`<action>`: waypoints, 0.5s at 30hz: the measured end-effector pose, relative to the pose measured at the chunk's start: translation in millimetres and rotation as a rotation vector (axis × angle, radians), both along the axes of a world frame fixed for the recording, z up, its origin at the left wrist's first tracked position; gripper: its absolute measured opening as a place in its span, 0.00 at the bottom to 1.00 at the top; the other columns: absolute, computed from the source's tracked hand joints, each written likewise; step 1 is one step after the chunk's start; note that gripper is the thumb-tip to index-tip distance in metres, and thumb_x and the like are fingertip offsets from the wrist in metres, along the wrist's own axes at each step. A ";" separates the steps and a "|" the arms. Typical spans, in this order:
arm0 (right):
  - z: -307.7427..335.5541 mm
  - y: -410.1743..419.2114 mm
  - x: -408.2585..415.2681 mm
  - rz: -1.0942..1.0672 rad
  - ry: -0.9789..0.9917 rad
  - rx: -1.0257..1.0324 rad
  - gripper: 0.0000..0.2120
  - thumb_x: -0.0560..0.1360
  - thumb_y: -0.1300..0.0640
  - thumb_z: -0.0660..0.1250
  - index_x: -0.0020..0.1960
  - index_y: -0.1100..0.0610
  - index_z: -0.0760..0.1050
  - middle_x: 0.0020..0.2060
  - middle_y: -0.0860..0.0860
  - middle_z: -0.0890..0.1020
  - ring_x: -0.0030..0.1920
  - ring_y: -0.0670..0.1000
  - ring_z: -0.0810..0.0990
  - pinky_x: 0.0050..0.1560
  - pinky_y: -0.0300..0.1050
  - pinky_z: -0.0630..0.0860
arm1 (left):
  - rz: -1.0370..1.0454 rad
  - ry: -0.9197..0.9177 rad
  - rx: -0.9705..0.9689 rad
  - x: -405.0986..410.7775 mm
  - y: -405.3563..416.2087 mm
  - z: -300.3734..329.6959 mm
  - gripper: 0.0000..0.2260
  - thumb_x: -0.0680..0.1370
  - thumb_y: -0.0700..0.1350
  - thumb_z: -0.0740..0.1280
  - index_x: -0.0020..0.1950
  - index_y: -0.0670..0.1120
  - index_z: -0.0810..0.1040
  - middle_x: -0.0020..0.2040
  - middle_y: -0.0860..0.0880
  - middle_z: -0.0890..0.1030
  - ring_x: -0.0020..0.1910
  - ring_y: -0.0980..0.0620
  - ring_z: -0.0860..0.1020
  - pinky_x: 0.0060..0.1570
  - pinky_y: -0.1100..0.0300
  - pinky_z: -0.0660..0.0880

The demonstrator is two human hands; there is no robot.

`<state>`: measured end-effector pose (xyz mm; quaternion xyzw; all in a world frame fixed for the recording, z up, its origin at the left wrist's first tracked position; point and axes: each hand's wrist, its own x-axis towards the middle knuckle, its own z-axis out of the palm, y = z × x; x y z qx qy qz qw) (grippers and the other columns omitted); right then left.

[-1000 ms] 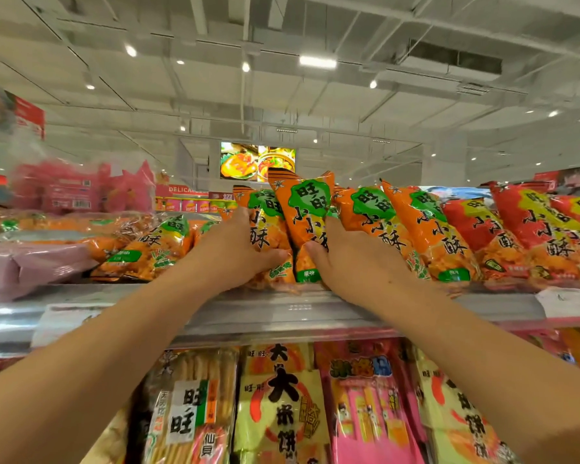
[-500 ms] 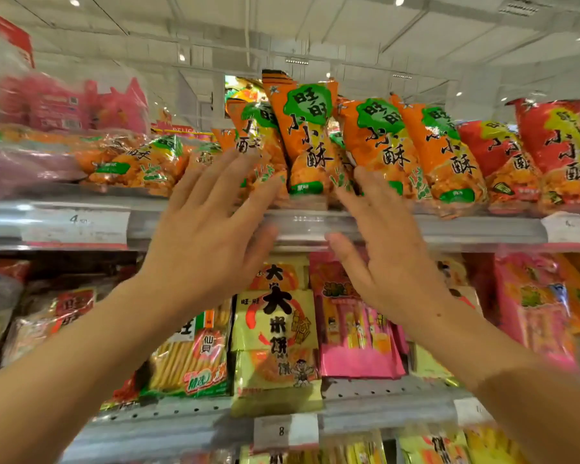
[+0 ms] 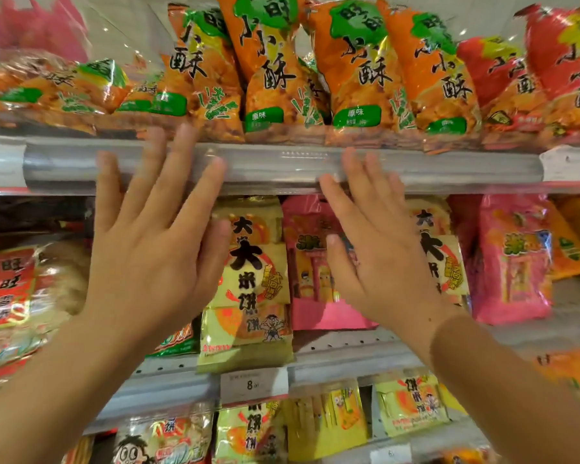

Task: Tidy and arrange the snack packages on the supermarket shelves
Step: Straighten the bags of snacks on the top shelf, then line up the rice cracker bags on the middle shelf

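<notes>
I hold both hands, left (image 3: 151,259) and right (image 3: 379,262), flat and empty below the grey metal shelf rail (image 3: 282,165), apparently poised to straighten the yellow rice-cracker packet (image 3: 248,286).

Bright, even shop light; glare on glossy packets (image 3: 275,72); motion-blurred fingers (image 3: 185,142); wide-angle bowing at edges.

Both hands are raised, fingers straight and spread, holding nothing. The left hand (image 3: 148,262) and right hand (image 3: 379,262) hover before the top shelf's front rail (image 3: 282,165). Orange snack bags (image 3: 275,72) stand upright along that shelf's front edge, red bags (image 3: 563,78) toward its right end. On the middle shelf (image 3: 342,353), a yellow rice cracker pack (image 3: 252,283) stands beside a pink pack (image 3: 315,279).
</notes>
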<state>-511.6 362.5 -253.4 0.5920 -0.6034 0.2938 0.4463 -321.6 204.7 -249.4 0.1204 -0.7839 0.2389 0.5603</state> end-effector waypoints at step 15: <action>-147.2 135.2 -61.4 -0.422 -0.485 0.274 0.27 0.74 0.61 0.69 0.71 0.57 0.68 0.72 0.56 0.66 0.73 0.55 0.63 0.66 0.58 0.70 | -0.356 -0.689 0.243 -89.4 101.4 -175.4 0.27 0.77 0.54 0.59 0.74 0.45 0.67 0.76 0.42 0.63 0.75 0.40 0.62 0.68 0.39 0.58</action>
